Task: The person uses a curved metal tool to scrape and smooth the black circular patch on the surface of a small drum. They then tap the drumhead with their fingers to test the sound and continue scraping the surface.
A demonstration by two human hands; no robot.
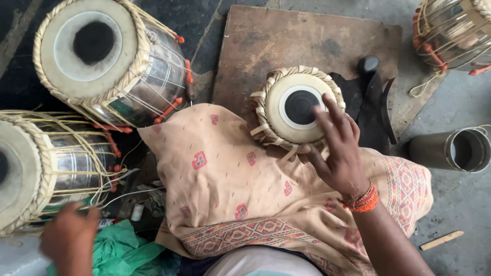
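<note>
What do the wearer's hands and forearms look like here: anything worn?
Both hands are bare, no gloves or rings visible. The right hand has a stack of orange-red thread bands at the wrist and a bare forearm. The left hand is blurred and shows no sleeve.

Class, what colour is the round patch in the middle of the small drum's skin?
Black, on a cream skin; the head view shows it.

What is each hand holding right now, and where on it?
Right hand rests on the small drum at its head's near rim. Left hand reaches by the green cloth; any grip unclear.
</note>
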